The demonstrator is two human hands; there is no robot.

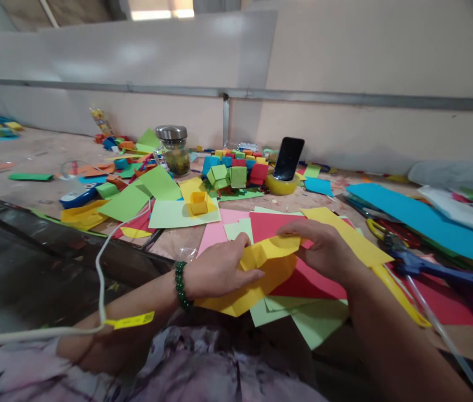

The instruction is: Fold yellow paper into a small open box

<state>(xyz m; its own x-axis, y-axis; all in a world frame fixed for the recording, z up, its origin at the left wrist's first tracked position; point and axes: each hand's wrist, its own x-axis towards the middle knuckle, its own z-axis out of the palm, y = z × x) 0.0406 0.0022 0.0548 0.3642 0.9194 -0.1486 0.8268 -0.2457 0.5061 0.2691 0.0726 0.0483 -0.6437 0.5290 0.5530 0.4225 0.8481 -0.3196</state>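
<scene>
Between the left hand (219, 268) and right hand (324, 245), both pinching it, stretches yellow paper (267, 271) (creased).

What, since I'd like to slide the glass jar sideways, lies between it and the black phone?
A cluster of coloured paper cubes lies between the glass jar and the black phone, as the head view shows.

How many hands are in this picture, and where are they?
2. The left hand grips the left part of the folded yellow paper; the right hand holds its upper right end. No others show.
</scene>
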